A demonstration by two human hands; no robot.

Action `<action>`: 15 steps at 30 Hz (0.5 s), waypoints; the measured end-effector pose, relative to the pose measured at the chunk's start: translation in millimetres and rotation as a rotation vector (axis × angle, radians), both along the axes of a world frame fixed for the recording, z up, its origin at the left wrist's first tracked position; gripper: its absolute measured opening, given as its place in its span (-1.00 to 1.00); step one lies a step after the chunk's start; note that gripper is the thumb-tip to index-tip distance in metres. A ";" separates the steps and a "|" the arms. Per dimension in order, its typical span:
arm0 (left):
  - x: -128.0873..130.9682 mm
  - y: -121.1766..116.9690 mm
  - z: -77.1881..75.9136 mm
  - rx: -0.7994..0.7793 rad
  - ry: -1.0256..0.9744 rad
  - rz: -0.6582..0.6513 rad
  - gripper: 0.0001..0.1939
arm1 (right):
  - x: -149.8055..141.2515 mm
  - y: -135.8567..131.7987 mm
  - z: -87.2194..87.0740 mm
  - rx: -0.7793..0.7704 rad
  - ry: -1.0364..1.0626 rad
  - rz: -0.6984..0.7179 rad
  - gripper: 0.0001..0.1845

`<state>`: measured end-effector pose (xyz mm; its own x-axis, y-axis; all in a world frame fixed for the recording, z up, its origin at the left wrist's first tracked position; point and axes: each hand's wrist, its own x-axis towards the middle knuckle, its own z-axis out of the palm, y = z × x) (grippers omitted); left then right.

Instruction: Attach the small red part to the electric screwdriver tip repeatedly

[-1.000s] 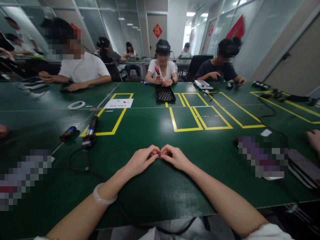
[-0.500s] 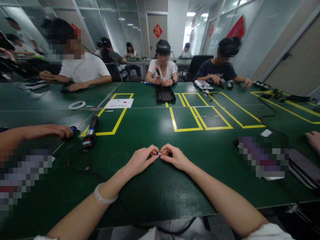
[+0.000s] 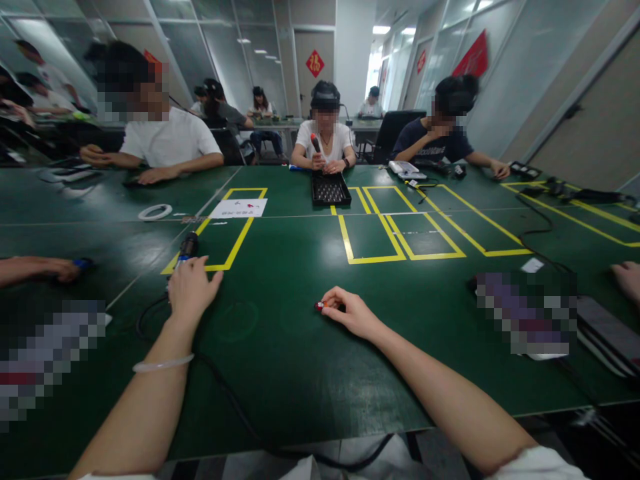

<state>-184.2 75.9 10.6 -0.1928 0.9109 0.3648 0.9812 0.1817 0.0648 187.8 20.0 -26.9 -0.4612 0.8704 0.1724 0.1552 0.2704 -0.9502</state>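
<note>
My right hand (image 3: pixel 353 315) rests over the green table, thumb and forefinger pinching a small red, white and orange piece (image 3: pixel 319 307). The piece is too small to tell its kind. My left hand (image 3: pixel 193 290), with a pale bangle at the wrist, is over a black-and-blue cylindrical tool (image 3: pixel 189 245) with a black cable. Its fingers are stretched out and the thumb stands apart. The tool's lower part is hidden behind the fingers, so I cannot tell whether they touch it.
Yellow tape (image 3: pixel 375 260) outlines boxes on the green table (image 3: pixel 280 373). A white paper (image 3: pixel 239 208) and a white ring (image 3: pixel 155 212) lie at left. Across the table, a person holds a red-and-black-handled tool above a black tray (image 3: pixel 331 202). A co-worker's hand (image 3: pixel 65 270) is at far left.
My left hand has left the small piece and moved left to the cylindrical tool. My right hand stays in place with the piece. The co-worker's hand at left has drawn back leftward.
</note>
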 end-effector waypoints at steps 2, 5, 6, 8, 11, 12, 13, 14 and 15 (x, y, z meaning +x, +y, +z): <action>-27.2 -0.4 -1.0 -0.074 0.015 0.154 -0.34 | 0.2 -0.1 0.1 0.004 -0.008 0.000 -0.81; -53.4 -1.3 0.0 -0.252 -0.037 0.310 -0.23 | 0.2 -0.7 1.6 0.003 -0.015 -0.002 -0.82; -58.2 -1.0 0.6 -0.306 -0.053 0.328 -0.21 | 0.2 -1.0 2.3 0.002 -0.016 -0.003 -0.82; -63.4 0.6 1.6 -0.373 -0.064 0.330 -0.21 | 0.0 -1.3 3.4 0.003 -0.018 -0.002 -0.83; -63.8 3.1 1.6 -0.385 -0.043 0.294 -0.27 | -0.5 -1.5 3.9 0.006 -0.019 -0.001 -0.83; -62.9 3.7 1.1 -0.382 -0.037 0.282 -0.30 | -0.8 -1.5 3.9 0.005 -0.020 -0.001 -0.83; -61.6 4.2 0.5 -0.378 -0.034 0.268 -0.32 | -1.1 -1.6 3.8 0.003 -0.020 0.001 -0.83; -60.0 4.5 -0.2 -0.374 -0.036 0.255 -0.34 | -1.5 -1.7 3.7 0.002 -0.018 0.001 -0.83; -57.8 4.8 -0.9 -0.368 -0.040 0.244 -0.34 | -1.8 -1.8 3.6 0.002 -0.016 0.003 -0.83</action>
